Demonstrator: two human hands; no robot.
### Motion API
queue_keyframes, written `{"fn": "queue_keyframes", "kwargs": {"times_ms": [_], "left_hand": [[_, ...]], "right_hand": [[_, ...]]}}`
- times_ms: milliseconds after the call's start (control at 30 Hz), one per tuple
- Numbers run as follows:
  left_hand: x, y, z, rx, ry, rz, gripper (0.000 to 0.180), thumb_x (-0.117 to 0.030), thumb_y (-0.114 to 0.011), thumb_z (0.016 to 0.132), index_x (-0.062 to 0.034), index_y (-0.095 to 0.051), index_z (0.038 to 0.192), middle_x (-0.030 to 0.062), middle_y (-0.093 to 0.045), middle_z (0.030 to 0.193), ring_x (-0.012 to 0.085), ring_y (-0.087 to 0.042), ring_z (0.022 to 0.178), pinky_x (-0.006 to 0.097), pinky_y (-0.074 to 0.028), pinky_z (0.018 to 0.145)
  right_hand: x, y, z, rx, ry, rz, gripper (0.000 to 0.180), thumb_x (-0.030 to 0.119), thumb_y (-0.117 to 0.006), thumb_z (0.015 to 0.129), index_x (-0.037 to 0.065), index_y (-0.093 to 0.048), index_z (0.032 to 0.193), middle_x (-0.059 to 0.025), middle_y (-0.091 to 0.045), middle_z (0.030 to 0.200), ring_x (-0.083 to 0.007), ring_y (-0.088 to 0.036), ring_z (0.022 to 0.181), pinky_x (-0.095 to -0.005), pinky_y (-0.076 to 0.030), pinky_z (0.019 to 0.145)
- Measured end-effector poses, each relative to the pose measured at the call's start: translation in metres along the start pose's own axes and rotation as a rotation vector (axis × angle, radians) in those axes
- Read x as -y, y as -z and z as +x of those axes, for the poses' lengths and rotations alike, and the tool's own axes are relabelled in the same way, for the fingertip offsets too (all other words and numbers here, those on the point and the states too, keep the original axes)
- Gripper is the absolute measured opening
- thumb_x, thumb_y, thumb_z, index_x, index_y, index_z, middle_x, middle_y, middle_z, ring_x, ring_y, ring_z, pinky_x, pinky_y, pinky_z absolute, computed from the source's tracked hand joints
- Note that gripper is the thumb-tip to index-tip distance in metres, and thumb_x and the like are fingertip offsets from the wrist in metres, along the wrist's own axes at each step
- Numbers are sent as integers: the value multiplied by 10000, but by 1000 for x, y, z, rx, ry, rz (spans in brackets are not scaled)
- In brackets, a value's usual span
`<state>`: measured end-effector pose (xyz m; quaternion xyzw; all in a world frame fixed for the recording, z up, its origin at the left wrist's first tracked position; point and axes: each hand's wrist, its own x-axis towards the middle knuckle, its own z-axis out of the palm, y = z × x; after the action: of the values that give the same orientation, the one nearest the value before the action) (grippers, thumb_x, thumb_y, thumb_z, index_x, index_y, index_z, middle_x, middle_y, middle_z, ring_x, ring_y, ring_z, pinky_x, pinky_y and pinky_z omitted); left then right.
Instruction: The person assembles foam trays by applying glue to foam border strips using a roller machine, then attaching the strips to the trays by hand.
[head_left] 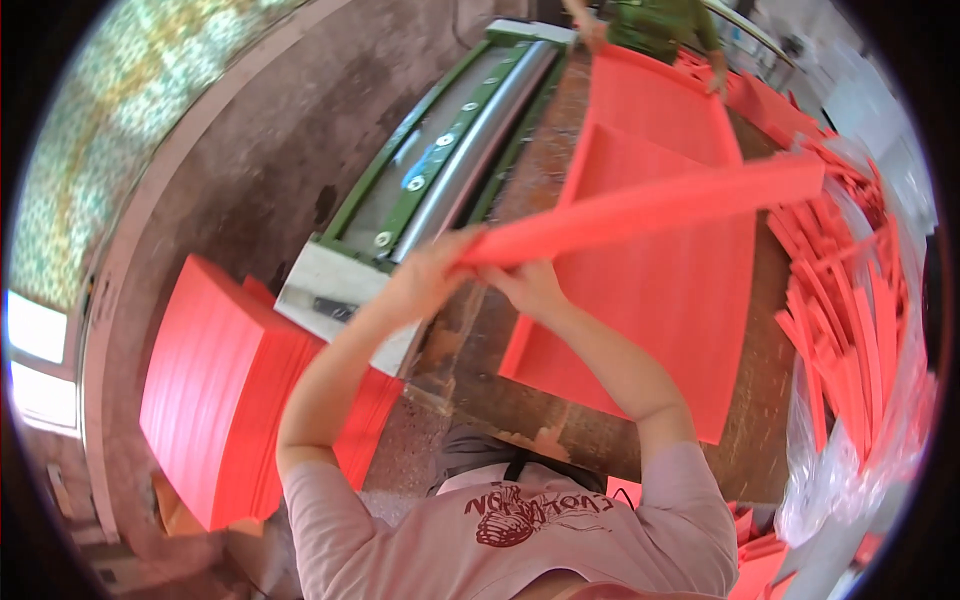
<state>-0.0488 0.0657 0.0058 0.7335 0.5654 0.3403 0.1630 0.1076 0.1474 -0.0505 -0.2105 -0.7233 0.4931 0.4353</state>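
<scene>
A long red foam strip (650,210) is held up at a slant, its near end in my hands and its far end reaching to the right. My left hand (432,275) is closed around that near end. Just beside it, my right hand (527,287) grips the underside of the same end, its fingertips partly hidden. Below the strip, large red foam sheets (650,340) lie on a worn brown table (770,420). At the table's far end, a person in green (650,30) has a hand at the sheets' far edge.
Left of the table stands a green-framed machine (430,150) with a long metal roller. A tall stack of red foam sheets (215,390) is at the lower left. Along the right side, many loose red strips (850,330) fill a clear plastic bag (810,490).
</scene>
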Motion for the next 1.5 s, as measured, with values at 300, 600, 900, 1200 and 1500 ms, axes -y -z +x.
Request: {"fn": "queue_keyframes", "kwargs": {"times_ms": [300,600,900,1200,1500], "left_hand": [[158,23,6,-164,-79,444,312,-129,-617,748,-59,-544,1044,98,-554,1078,301,-422,1150,407,-382,909],[170,18,6,-159,-16,360,350,-82,-558,760,-123,-544,1107,64,-571,985,284,-455,1057,398,-359,911],[205,92,-31,61,23,1019,400,-118,-481,794,-281,-557,1152,-20,-563,918,182,-468,962,344,-341,869],[210,266,-111,71,509,1679,368,-136,-442,816,-246,-529,1156,-5,-556,908,173,-479,968,323,-376,814],[36,140,-65,-172,-63,731,280,-114,-725,635,-121,-610,890,83,-581,964,306,-495,973,431,-377,847]], "right_hand": [[-59,-83,95,188,34,-342,242,183,-703,707,77,-610,903,-131,-626,776,-266,-619,723,-328,-481,627],[-61,16,65,-113,-297,391,232,64,-569,843,38,-542,1072,-93,-562,1058,-166,-518,1012,-316,-409,904],[-36,105,4,41,64,-565,240,-20,-607,733,78,-620,951,-57,-593,944,-203,-573,880,-335,-459,791],[-64,-103,90,186,162,-595,284,141,-690,671,92,-659,949,-84,-634,799,-267,-606,758,-349,-477,681],[3,142,-92,-16,-230,-417,292,40,-711,667,40,-586,931,-39,-592,925,-145,-558,909,-298,-444,834]]}}
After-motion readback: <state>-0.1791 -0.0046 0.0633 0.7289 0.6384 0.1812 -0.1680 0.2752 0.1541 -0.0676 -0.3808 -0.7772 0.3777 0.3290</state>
